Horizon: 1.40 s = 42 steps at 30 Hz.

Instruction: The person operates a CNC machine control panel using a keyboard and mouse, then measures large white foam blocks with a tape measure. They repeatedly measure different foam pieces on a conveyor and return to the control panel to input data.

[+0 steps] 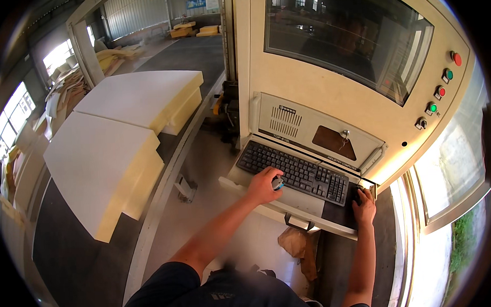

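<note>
A black keyboard [295,170] lies on the pulled-out tray of a cream control cabinet. My left hand [265,185] rests at the keyboard's lower left edge, its fingers curled around a small grey and blue object [278,182] whose kind I cannot make out. At the tray's right end, my right hand [364,206] is closed over a dark computer mouse [358,195], mostly hidden under the fingers. The mouse sits on a dark mouse pad [337,214].
Above the tray is a dark screen [349,36], with several push buttons [442,91] to its right. Large white-topped, yellow-sided foam blocks [102,164] lie on a dark table to the left. A drawer handle [299,222] juts out below the tray, above a brown bag [293,242].
</note>
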Available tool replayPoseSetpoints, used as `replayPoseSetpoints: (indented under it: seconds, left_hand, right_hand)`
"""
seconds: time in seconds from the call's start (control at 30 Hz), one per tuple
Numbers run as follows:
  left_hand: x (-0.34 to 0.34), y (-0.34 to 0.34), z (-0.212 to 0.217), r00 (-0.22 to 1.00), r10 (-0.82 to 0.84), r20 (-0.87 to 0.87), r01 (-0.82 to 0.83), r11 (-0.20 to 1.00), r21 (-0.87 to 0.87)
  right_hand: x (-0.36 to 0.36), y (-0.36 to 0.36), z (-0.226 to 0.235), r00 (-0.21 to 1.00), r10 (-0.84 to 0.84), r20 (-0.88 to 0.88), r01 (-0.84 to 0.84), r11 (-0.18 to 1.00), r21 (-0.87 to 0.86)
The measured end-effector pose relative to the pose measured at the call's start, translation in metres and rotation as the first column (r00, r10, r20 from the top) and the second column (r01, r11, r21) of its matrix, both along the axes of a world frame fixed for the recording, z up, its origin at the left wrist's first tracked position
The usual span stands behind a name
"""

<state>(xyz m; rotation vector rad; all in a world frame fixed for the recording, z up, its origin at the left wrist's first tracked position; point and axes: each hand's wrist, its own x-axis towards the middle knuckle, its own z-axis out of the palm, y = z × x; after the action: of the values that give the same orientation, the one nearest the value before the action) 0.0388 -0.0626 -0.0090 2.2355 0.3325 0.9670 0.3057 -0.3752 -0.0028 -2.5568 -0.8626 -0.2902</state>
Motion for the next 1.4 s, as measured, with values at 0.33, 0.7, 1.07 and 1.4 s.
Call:
replayPoseSetpoints:
  seconds: [0.33, 0.7, 1.07, 1.4]
  left_hand:
    - [-0.001, 0.0, 0.003, 1.0, -0.008, -0.011, 0.008, 1.0, -0.007]
    - [0.0, 0.0, 0.0, 1.0, -0.013, -0.008, 0.013, 1.0, -0.017]
    - [0.0, -0.001, 0.002, 1.0, -0.006, -0.011, 0.006, 1.0, -0.022]
    - [0.0, 0.001, -0.001, 1.0, -0.011, -0.02, 0.011, 1.0, -0.016]
  right_hand:
    - [0.002, -0.001, -0.003, 1.0, -0.011, -0.018, 0.011, 1.0, 0.004]
    - [0.004, -0.001, -0.005, 1.0, -0.005, -0.006, 0.005, 1.0, 0.003]
    - [0.008, -0.002, -0.009, 1.0, -0.001, 0.008, 0.001, 1.0, -0.014]
    - [0.008, -0.002, -0.008, 1.0, -0.002, 0.003, 0.002, 1.0, -0.008]
